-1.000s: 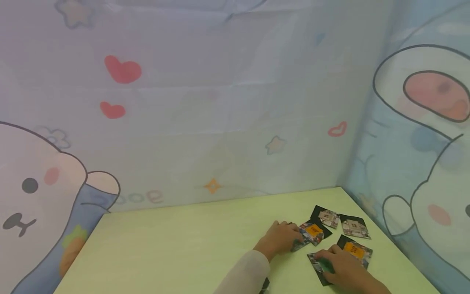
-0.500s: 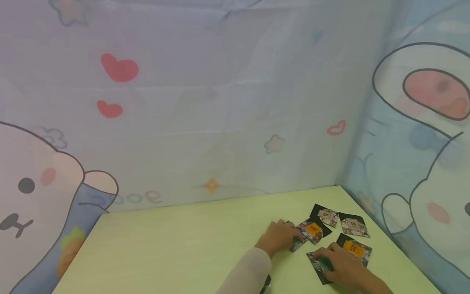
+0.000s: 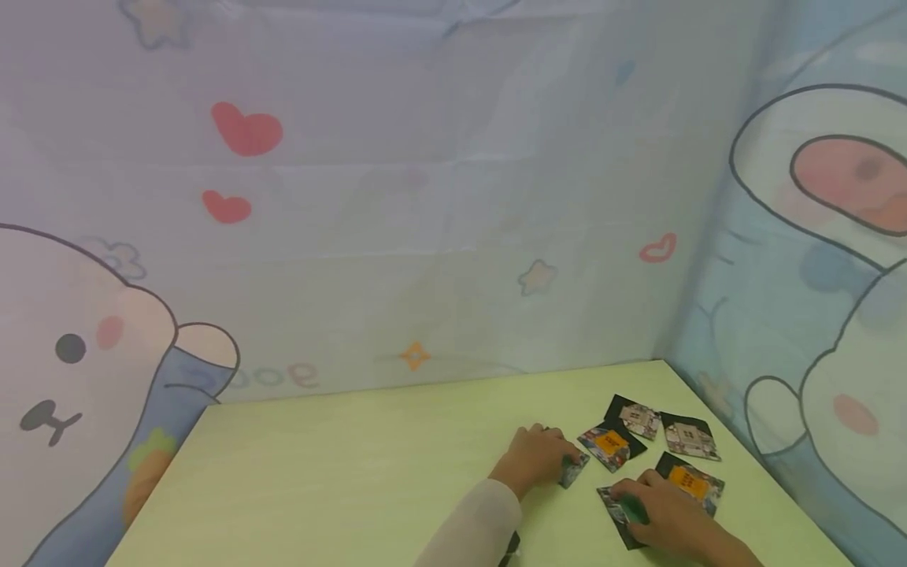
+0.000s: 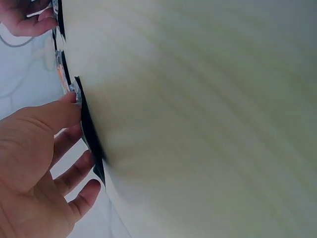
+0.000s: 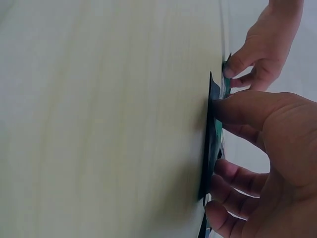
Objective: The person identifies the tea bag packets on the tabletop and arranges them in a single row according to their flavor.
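My left hand (image 3: 534, 459) holds a small dark-backed picture card (image 3: 577, 470) with a green patch, its thumb and fingertips at the edges. In the left wrist view the card (image 4: 89, 126) appears as a thin dark strip between thumb and fingers. Farther right and nearer, my right hand (image 3: 666, 516) grips a similar green-patched card (image 3: 612, 512). The right wrist view shows this card (image 5: 210, 141) edge-on, thumb on one side and fingertips on the other. Both hands partly cover their cards.
A card with an orange patch (image 3: 611, 446) overlaps a house-picture card (image 3: 636, 419). Another house card (image 3: 690, 438) lies beside them, and a second orange-patched card (image 3: 693, 482) is partly behind my right hand. A dark piece (image 3: 512, 545) peeks past the left sleeve. Cartoon-printed cloth walls border the table.
The left hand's card has shifted slightly left, leaving a gap between it and the orange-patched card it touched before. The right hand and its card have stayed nearly still.
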The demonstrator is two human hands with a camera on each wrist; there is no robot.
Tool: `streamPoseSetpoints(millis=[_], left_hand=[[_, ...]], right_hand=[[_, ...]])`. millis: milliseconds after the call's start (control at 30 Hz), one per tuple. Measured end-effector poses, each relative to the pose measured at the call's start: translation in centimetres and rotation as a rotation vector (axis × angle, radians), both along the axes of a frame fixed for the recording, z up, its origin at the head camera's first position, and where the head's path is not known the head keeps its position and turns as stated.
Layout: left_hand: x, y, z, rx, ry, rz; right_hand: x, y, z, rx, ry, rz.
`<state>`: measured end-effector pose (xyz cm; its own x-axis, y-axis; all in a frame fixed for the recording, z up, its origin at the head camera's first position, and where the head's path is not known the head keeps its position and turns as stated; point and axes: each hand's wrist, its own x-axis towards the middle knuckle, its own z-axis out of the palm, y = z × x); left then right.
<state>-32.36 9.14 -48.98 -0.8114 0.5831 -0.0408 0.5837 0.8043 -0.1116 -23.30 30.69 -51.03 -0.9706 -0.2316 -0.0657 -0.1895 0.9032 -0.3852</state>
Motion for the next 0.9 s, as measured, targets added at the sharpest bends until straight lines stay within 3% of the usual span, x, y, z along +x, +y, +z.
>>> streamPoseSetpoints(millis=[233, 600, 900], left_hand=[[-0.1, -1.0, 0.1, 0.011, -0.008, 0.042], [-0.6, -2.7, -0.9, 0.067, 0.001, 0.080], [-0.2, -5.0, -0.3, 0.092, 0.018, 0.095]], right_hand=[[-0.1, 0.2, -0.1, -0.020, -0.016, -0.012], [-0.4, 0.3, -0.3, -0.035, -0.070, -0.047], [-0.7, 0.2, -0.2, -0.058, -0.062, -0.025]])
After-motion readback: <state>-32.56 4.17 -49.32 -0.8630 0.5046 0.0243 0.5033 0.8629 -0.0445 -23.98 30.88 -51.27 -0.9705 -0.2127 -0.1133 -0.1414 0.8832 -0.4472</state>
